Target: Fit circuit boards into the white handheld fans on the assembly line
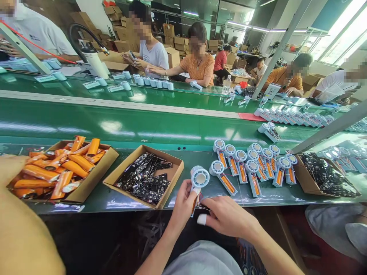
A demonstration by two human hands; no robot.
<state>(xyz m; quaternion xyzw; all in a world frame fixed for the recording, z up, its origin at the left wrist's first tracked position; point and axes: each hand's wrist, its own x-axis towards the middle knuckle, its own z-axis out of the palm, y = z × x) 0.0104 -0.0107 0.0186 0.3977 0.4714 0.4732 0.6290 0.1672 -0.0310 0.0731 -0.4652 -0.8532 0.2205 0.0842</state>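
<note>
My left hand [183,206] is closed round the handle of a small white hand-held fan [200,178], its round head pointing up over the table's front edge. My right hand [228,217], with a white cot on one fingertip, pinches a thin dark part at the fan's open handle; I cannot make out what that part is. Just left of my hands stands a cardboard box of black circuit boards [145,176]. Further left is a box of orange battery cells [61,168]. To the right lie several half-built fans [252,166] with orange cells in their open handles.
A green conveyor belt [114,122] runs across behind the table. A second box of circuit boards [323,175] sits at the right. Several other people work on the far side, with rows of white fans before them. A person's yellow sleeve [20,229] fills the lower left.
</note>
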